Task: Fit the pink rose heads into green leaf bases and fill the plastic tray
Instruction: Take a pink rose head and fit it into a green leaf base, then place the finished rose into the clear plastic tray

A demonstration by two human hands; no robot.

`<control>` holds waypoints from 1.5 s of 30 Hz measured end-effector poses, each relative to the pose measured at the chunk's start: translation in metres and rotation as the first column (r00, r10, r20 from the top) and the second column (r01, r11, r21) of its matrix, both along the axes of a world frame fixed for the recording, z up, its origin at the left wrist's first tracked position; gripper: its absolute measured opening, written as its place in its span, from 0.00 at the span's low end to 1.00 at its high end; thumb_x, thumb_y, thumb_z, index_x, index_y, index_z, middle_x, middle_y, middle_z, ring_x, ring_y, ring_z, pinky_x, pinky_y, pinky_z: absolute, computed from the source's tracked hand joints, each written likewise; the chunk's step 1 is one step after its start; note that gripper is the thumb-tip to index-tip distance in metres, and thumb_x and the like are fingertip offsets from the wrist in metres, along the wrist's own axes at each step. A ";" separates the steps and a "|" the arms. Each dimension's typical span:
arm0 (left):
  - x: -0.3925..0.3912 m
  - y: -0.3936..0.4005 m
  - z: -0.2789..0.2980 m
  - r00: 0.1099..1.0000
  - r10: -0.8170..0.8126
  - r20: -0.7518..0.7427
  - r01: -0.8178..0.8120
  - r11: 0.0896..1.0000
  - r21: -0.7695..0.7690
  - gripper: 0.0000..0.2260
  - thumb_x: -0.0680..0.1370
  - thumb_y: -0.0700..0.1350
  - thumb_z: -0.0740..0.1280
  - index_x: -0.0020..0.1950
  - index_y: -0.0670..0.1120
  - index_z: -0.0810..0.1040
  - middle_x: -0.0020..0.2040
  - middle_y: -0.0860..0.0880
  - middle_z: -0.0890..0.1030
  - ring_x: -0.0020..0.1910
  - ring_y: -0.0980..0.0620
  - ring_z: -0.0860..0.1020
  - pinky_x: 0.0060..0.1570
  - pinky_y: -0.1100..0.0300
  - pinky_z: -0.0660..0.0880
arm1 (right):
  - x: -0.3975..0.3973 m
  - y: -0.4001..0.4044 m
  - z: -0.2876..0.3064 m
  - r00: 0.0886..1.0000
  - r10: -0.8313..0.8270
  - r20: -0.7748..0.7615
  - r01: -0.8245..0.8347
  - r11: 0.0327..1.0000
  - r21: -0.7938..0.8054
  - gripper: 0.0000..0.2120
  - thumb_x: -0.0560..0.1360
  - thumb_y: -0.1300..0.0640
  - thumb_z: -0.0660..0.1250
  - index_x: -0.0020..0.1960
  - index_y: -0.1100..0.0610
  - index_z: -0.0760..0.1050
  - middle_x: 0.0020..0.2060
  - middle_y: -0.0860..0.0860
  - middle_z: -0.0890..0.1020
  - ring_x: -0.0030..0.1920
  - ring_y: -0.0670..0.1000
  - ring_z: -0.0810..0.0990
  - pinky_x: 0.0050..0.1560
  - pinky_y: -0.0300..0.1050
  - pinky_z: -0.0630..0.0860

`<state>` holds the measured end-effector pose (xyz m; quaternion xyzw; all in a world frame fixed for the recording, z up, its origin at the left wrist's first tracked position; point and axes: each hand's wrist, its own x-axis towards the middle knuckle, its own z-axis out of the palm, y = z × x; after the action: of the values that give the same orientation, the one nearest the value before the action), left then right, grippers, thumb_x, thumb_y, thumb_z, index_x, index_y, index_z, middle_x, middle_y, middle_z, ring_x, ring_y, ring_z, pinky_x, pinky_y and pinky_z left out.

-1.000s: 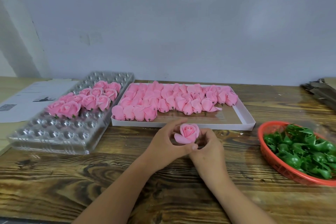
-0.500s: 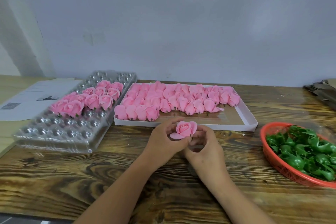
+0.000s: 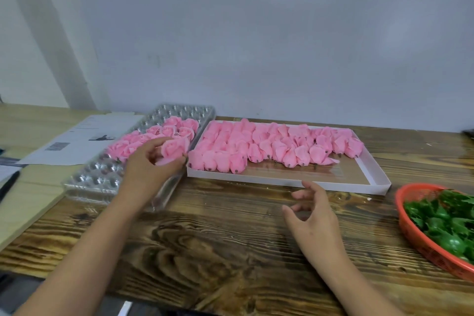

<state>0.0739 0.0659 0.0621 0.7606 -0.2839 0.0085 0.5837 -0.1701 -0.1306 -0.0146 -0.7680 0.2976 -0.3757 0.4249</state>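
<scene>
My left hand [image 3: 147, 165] holds a pink rose [image 3: 171, 152] from below, over the right side of the clear plastic tray [image 3: 97, 179]. Its green base is hidden by my fingers. Several finished roses [image 3: 156, 134] fill the tray's far half. My right hand [image 3: 309, 215] hovers above the table with relaxed fingers and holds nothing. A white cardboard box [image 3: 369, 174] behind it holds several loose pink rose heads [image 3: 272, 146]. The red basket [image 3: 410, 233] at the right contains green leaf bases [image 3: 446, 220].
Printed paper sheets [image 3: 84, 138] lie to the left of the tray on a pale board [image 3: 28, 202]. The dark wooden table [image 3: 218, 233] runs up to a grey wall. A dark object [image 3: 469, 133] sits at the far right edge.
My left hand has carried the rose left from the table's middle to over the plastic tray. My right hand has let go of the rose and stayed near the middle, now empty.
</scene>
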 end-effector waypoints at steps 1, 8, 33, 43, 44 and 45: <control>0.014 0.010 0.000 0.999 0.042 -0.002 -0.042 0.999 0.009 0.20 0.73 0.40 0.78 0.61 0.56 0.78 0.51 0.55 0.82 0.44 0.62 0.78 0.35 0.68 0.75 | 0.000 0.000 0.001 1.000 0.005 -0.003 -0.005 1.000 0.006 0.28 0.73 0.60 0.74 0.66 0.46 0.65 0.49 0.42 0.77 0.46 0.41 0.79 0.45 0.28 0.74; 0.076 0.041 -0.009 0.987 0.160 0.001 -0.158 0.976 0.151 0.21 0.69 0.41 0.81 0.59 0.52 0.80 0.47 0.51 0.83 0.44 0.51 0.80 0.46 0.53 0.78 | -0.002 0.002 0.004 1.000 0.016 -0.011 -0.015 0.999 0.033 0.25 0.75 0.63 0.71 0.66 0.48 0.65 0.50 0.44 0.77 0.46 0.39 0.77 0.44 0.26 0.72; 0.108 0.011 -0.026 0.961 0.200 0.191 -0.268 0.841 0.469 0.25 0.71 0.50 0.79 0.67 0.49 0.80 0.52 0.49 0.85 0.37 0.62 0.73 0.33 0.64 0.65 | -0.001 0.002 0.002 1.000 -0.007 -0.027 0.008 0.999 0.046 0.24 0.75 0.66 0.65 0.64 0.45 0.64 0.50 0.41 0.77 0.47 0.38 0.76 0.44 0.25 0.70; 0.098 0.013 -0.020 0.964 0.174 0.201 -0.250 0.849 0.464 0.22 0.72 0.48 0.79 0.65 0.49 0.80 0.45 0.53 0.81 0.41 0.54 0.78 0.35 0.61 0.68 | -0.001 0.004 0.004 1.000 -0.014 -0.028 0.015 0.999 0.049 0.24 0.75 0.65 0.65 0.63 0.44 0.65 0.50 0.41 0.77 0.46 0.39 0.77 0.43 0.25 0.70; 0.096 0.013 -0.019 0.961 0.176 0.212 -0.259 0.842 0.473 0.22 0.72 0.48 0.79 0.65 0.48 0.80 0.45 0.52 0.82 0.41 0.53 0.78 0.35 0.60 0.68 | -0.001 0.004 0.004 1.000 -0.013 -0.028 0.015 0.999 0.048 0.24 0.75 0.65 0.65 0.63 0.44 0.65 0.50 0.41 0.77 0.46 0.39 0.76 0.43 0.25 0.70; 0.095 0.013 -0.018 0.959 0.178 0.220 -0.265 0.836 0.480 0.22 0.72 0.48 0.79 0.65 0.48 0.80 0.46 0.52 0.82 0.42 0.52 0.78 0.36 0.59 0.69 | -0.001 0.004 0.005 1.000 -0.013 -0.027 0.014 0.999 0.048 0.23 0.75 0.65 0.65 0.63 0.44 0.65 0.50 0.41 0.77 0.46 0.38 0.76 0.44 0.25 0.70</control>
<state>0.1694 0.0787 0.0440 0.9110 -0.2336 0.0651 0.3336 -0.1712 -0.1266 -0.0098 -0.7604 0.3175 -0.3608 0.4368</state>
